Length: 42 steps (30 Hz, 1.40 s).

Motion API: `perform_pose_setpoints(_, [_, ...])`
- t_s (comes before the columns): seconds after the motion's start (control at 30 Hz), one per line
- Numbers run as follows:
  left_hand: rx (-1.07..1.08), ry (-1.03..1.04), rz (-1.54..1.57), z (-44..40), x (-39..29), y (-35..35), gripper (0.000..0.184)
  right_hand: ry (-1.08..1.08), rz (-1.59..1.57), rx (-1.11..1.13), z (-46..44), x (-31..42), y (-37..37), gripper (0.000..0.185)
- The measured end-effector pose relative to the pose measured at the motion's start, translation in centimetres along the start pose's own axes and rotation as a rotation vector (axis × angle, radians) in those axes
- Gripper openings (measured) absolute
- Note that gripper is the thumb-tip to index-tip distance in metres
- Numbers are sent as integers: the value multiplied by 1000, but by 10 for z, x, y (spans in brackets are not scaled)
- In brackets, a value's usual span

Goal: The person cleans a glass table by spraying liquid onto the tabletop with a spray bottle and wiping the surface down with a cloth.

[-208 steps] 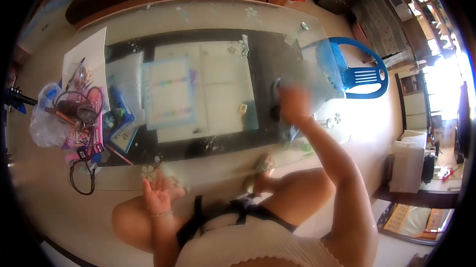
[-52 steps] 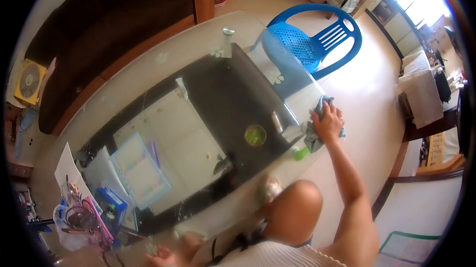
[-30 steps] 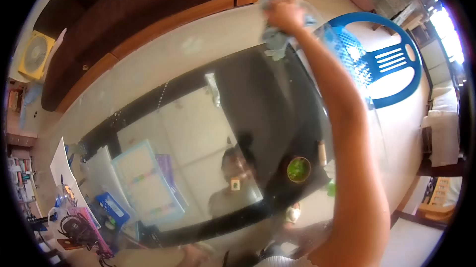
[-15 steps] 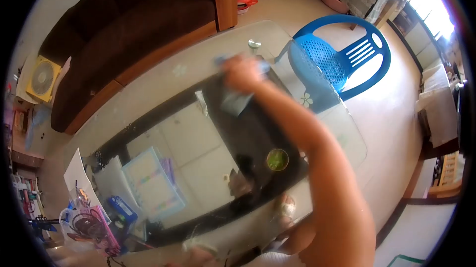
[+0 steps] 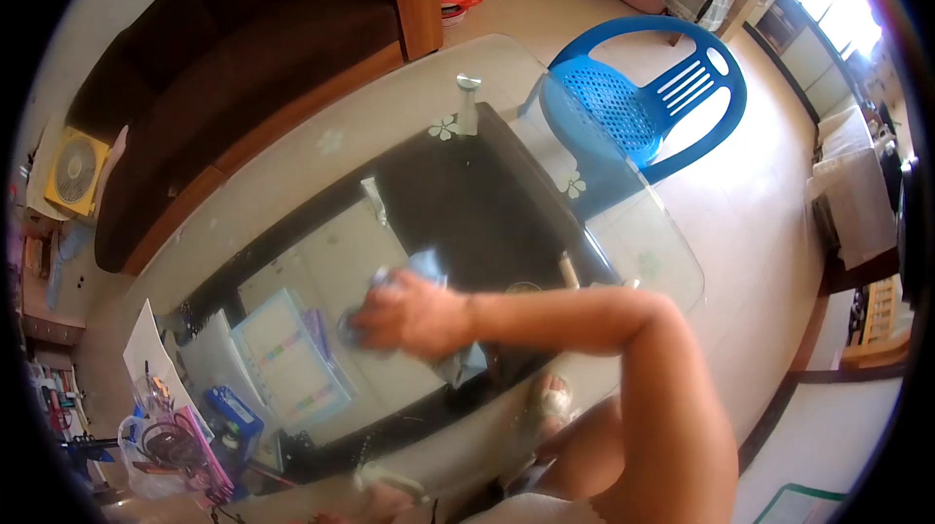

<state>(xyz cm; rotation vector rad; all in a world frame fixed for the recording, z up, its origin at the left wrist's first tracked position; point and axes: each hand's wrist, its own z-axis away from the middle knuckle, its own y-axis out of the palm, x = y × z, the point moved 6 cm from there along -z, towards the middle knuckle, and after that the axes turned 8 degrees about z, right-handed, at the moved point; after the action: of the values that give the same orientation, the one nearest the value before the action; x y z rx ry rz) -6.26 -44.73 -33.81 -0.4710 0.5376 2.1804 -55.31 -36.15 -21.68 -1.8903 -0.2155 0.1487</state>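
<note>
My right hand [image 5: 414, 315] presses a light blue cloth [image 5: 426, 266] onto the glass tabletop [image 5: 336, 144], fingers curled over it. Part of the cloth shows above the hand and another part below, near the wrist. The hand is smeared by motion. Just above my forearm is the rim of a round cup [image 5: 523, 286]; the rest is hidden by the arm. At the bottom left edge, a blurred skin-toned shape, apparently my left hand [image 5: 146, 506], lies near a clear plastic bag [image 5: 136, 446]; its fingers cannot be made out.
A blue plastic chair [image 5: 609, 105] stands at the table's far right end, partly under the glass. A brown sofa [image 5: 263, 47] runs along the far side. Left on the table are a light blue-edged plastic case [image 5: 292, 358], a blue box [image 5: 234, 410] and cables [image 5: 170, 441].
My right hand has swept the cloth from the table's far end back toward me and to the left. My forearm now covers most of the cup. The view has shifted slightly.
</note>
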Motion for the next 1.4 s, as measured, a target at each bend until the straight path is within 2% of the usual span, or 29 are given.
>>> perform_pose_setpoints(0.03, [-3,4,-1,-1,-2,-1,52,60,72,27,14,-24,0,44])
perform_pose_setpoints(0.07, [-5,7,3,-3,-4,-3,52,251,270,222,29,-69,-3,42])
perform_pose_setpoints(0.17, [-11,14,11,-8,-9,-10,52,1166,376,315,130,-238,-33,36])
perform_pose_setpoints(0.2, [-10,15,16,-9,-10,-11,52,1239,478,96,161,-266,-49,34])
perform_pose_setpoints(0.23, [-14,21,14,-10,-14,-13,52,1336,378,115,162,-266,-60,35])
perform_pose_setpoints(0.3, [-23,26,16,-13,-20,-17,52,1160,448,329,131,-232,-44,39])
perform_pose_setpoints(0.33, [-30,21,18,-13,-18,-18,52,973,471,419,112,-196,-25,41])
perform_pose_setpoints(0.37, [-42,19,19,-13,-16,-20,52,670,535,227,95,-137,-21,42])
perform_pose_setpoints(0.4, [-49,20,21,-13,-15,-22,52,516,392,285,75,-83,-25,42])
perform_pose_setpoints(0.43, [-56,23,23,-12,-15,-23,52,251,241,89,72,-33,-34,40])
perform_pose_setpoints(0.47, [-59,31,18,-12,-16,-25,52,226,86,-18,70,-17,-47,37])
perform_pose_setpoints(0.57, [3,39,-35,-21,-22,-35,54,695,424,247,89,-105,-36,37])
perform_pose_setpoints(0.63, [71,48,-79,-39,-32,-45,55,976,599,162,118,-190,-45,27])
perform_pose_setpoints(0.73, [84,67,-94,-53,-34,-54,56,1010,567,179,112,-216,-49,26])
perform_pose_setpoints(0.77, [27,89,-65,-57,-37,-57,57,873,662,373,103,-197,-24,27])
perform_pose_setpoints(0.8, [-28,106,-23,-59,-31,-54,57,884,406,450,87,-164,-23,31])
perform_pose_setpoints(0.83, [-57,74,39,-41,-20,-43,54,502,516,303,78,-111,-15,34])
perform_pose_setpoints(0.9, [-106,24,149,5,-9,-14,49,268,336,76,69,-48,-35,38])
perform_pose_setpoints(0.93, [-96,77,98,-14,-17,-28,49,375,371,102,75,-63,-33,37])
perform_pose_setpoints(1.0, [-70,182,2,-64,-32,-57,56,807,496,361,89,-138,-18,33])
perform_pose_setpoints(1.03, [-140,184,13,-60,-33,-59,57,930,541,333,103,-177,-20,30])
perform_pose_setpoints(1.07, [-208,181,26,-44,-26,-46,58,953,573,182,123,-215,-10,29])
perform_pose_setpoints(1.13, [-230,160,38,-37,-24,-41,58,877,690,135,114,-209,-14,28])
perform_pose_setpoints(1.2, [-142,120,29,-49,-30,-50,58,865,586,374,82,-146,-34,28])
perform_pose_setpoints(1.23, [-97,97,33,-57,-29,-54,58,668,512,240,80,-114,-37,30])
perform_pose_setpoints(1.3, [-5,62,47,-65,-23,-52,57,496,407,46,81,-84,-50,32])
perform_pose_setpoints(1.33, [-33,89,23,-67,-23,-59,57,534,482,75,87,-98,-46,34])
perform_pose_setpoints(1.37, [-62,121,-4,-66,-23,-57,57,843,502,243,95,-138,-29,33])
perform_pose_setpoints(1.4, [-91,158,-25,-60,-25,-53,58,1003,525,321,113,-176,-17,33])
